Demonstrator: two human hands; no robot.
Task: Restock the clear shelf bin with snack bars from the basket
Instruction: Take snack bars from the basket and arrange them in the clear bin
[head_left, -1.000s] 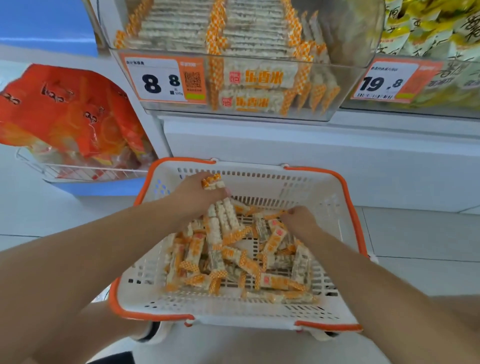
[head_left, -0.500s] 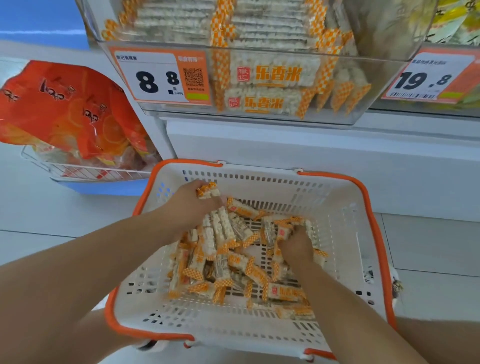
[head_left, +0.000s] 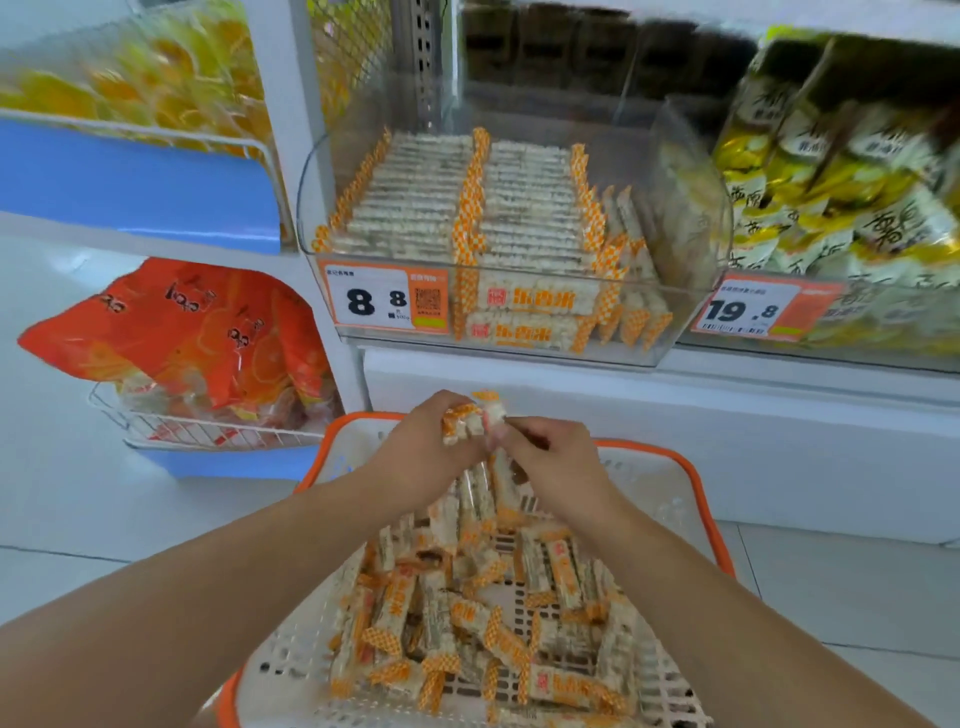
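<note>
A white basket with an orange rim (head_left: 711, 499) sits low in front of me, holding a loose heap of snack bars (head_left: 467, 613) in orange-and-white wrappers. Above its far edge my left hand (head_left: 421, 447) grips a bunch of bars (head_left: 470, 421). My right hand (head_left: 550, 457) meets it from the right and pinches the same bunch. Higher up on the shelf stands the clear bin (head_left: 691, 218), with bars lined up in neat rows inside and a price tag reading 8.8 (head_left: 384, 301) on its front.
Orange snack bags (head_left: 187, 332) lie in a wire tray at the left. Yellow bags (head_left: 841, 182) fill the neighbouring bin on the right, tagged 19.8. A white shelf base (head_left: 675, 431) runs behind the basket, over pale floor tiles.
Both hands have risen out of the heap and come together above the basket's far edge, holding a bunch of bars. The view has tilted up, showing the bin's open top.
</note>
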